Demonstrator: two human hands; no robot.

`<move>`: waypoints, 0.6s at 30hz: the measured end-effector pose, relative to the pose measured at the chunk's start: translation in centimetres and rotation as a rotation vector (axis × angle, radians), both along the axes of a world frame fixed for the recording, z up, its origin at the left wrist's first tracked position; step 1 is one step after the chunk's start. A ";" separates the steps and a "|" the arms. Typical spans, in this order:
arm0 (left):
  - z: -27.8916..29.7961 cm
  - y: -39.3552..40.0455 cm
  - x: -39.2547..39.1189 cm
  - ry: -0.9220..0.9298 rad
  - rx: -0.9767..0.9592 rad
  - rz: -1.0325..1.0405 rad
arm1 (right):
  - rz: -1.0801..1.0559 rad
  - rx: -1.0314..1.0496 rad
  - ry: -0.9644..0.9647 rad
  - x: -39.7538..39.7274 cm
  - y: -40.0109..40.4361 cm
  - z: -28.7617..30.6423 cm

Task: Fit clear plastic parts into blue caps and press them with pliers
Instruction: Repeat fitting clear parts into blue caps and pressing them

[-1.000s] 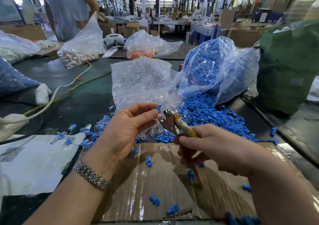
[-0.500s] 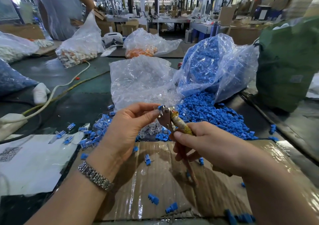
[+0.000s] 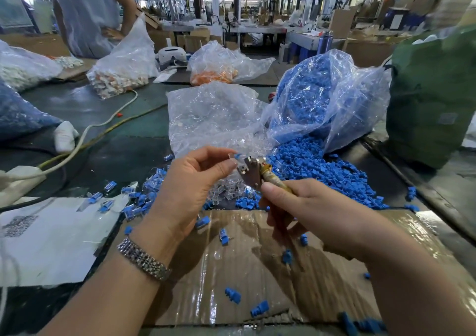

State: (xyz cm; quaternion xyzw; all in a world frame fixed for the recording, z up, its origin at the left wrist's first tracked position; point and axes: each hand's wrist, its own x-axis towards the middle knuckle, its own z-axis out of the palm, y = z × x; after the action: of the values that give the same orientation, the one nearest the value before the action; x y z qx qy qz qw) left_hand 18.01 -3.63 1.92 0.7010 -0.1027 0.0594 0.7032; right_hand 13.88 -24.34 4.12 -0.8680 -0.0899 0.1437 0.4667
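At centre frame a clear bag (image 3: 213,119) holds transparent parts; right of it a second bag (image 3: 332,98) spills blue caps (image 3: 322,171). The left hand (image 3: 190,191) pinches a small blue cap with a clear part (image 3: 236,156) against the metal pliers (image 3: 253,172), whose taped handle the right hand (image 3: 306,212) grasps.

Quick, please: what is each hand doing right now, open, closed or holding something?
Left hand: pinches a small blue cap with clear part at its fingertips.
Right hand: grips the pliers by the handle.
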 end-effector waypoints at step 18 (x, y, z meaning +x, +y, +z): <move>-1.8 0.7 1.0 -0.178 1.402 0.258 | -0.440 -0.881 -0.107 2.5 -2.2 -2.8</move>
State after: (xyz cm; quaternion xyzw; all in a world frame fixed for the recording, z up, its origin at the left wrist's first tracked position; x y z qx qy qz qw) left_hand 19.00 -2.95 0.07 0.9868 -0.0897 0.1191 0.0639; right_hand 16.40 -26.51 1.34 -0.9874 0.1409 0.0213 0.0694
